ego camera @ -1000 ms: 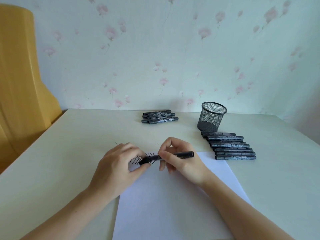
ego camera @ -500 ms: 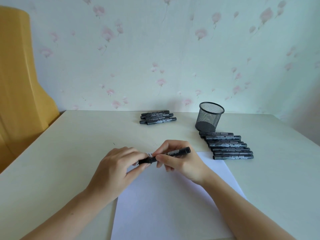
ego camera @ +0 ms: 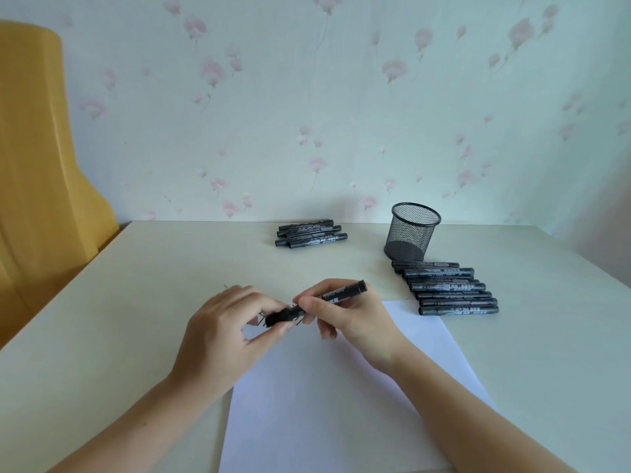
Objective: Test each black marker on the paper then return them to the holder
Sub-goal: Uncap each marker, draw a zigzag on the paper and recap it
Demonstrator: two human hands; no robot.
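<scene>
Both hands hold one black marker (ego camera: 341, 293) just above the top edge of the white paper (ego camera: 334, 397). My right hand (ego camera: 345, 315) grips its barrel, the back end tilted up to the right. My left hand (ego camera: 228, 332) pinches the cap end (ego camera: 281, 315). Black test strokes on the paper are mostly hidden behind my hands. The black mesh holder (ego camera: 411, 235) stands upright at the back right and looks empty. A row of several markers (ego camera: 450, 290) lies in front of it. A smaller pile of markers (ego camera: 310, 233) lies at the back centre.
The cream table (ego camera: 136, 302) meets a flowered wall at the back. A yellow chair back (ego camera: 41, 165) rises at the left edge.
The marker's back end has tilted upward and my hands have closed together on it. The test strokes, visible a second ago, are now mostly covered.
</scene>
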